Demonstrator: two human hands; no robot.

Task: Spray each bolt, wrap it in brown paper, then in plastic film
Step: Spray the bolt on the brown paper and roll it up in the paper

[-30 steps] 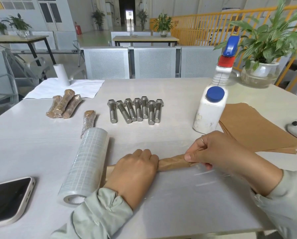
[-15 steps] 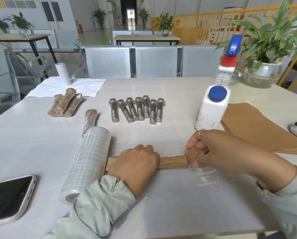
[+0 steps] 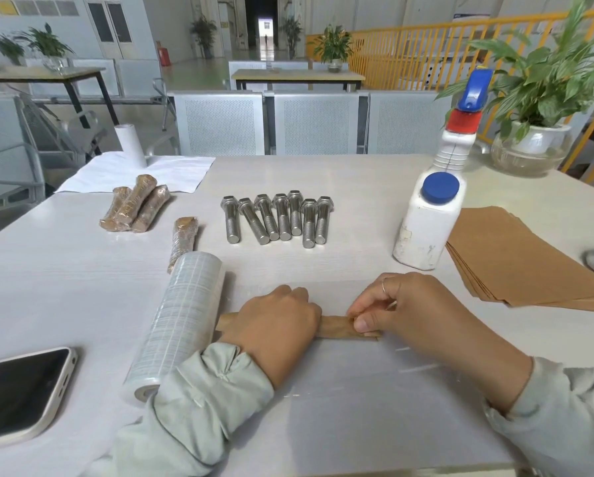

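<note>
On the worktop (image 3: 323, 425), the paper-wrapped bolt (image 3: 335, 328) lies crosswise at centre. The left hand (image 3: 275, 325) curls over its left end; the right hand (image 3: 402, 308) pinches its right end. Seven bare bolts (image 3: 276, 220) lie at 12 o'clock, the film roll (image 3: 178, 321) at 9. No legible writing shows.

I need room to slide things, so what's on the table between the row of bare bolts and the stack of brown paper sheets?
In the head view, the white spray bottle stands between the bare bolts and the brown paper stack, close beside the paper.
</note>
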